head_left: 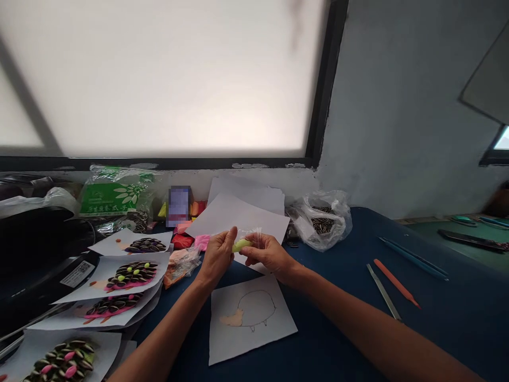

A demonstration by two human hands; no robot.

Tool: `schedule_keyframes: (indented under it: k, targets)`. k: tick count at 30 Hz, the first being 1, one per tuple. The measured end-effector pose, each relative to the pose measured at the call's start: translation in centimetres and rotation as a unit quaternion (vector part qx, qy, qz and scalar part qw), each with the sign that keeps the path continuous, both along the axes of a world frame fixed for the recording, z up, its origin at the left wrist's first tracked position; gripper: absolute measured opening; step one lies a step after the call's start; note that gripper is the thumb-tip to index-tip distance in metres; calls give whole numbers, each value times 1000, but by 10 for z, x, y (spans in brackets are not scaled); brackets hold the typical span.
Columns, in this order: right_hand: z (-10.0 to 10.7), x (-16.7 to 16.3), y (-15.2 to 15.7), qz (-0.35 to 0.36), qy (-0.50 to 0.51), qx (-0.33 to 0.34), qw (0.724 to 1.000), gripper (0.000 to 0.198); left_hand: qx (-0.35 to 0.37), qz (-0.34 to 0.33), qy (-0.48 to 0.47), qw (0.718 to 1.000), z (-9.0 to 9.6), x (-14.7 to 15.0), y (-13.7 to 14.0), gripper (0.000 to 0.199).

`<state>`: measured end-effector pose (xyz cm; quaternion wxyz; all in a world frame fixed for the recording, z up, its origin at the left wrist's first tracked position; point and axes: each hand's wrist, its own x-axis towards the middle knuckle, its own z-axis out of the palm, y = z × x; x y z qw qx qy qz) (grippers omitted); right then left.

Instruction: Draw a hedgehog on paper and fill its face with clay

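My left hand [217, 255] and my right hand [271, 255] meet above the blue table, both closed on a small piece of yellow-green modelling clay [240, 245] in a clear plastic wrapper. The left thumb points upward, and the right thumb and fingers pinch the other side. Below them lies a paper with a hedgehog drawing [256, 339]; its head is covered in peach clay, while the body is a bare pencil outline. Blank white sheets [238, 212] lie behind the hands.
Finished hedgehog pictures with sunflower seeds [131, 276] overlap at left. Clay packets [183, 242] and a green seed bag [115, 196] stand behind. A clear bag of seeds [324, 220], an orange tool [395, 283], a metal blade-like tool [384, 292] and blue tweezers [413, 258] lie right.
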<state>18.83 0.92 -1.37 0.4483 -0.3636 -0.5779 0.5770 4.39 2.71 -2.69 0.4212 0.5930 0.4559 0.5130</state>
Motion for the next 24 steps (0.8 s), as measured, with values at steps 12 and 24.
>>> schedule_keyframes:
  k: [12, 24]
  targets:
    - [5, 3, -1, 9, -6, 17, 1000, 21, 15, -29, -33, 999, -6, -2, 5, 54]
    - [0, 2, 0, 20, -2, -2, 1000, 30, 20, 3, 32, 999, 1, -4, 1, 54]
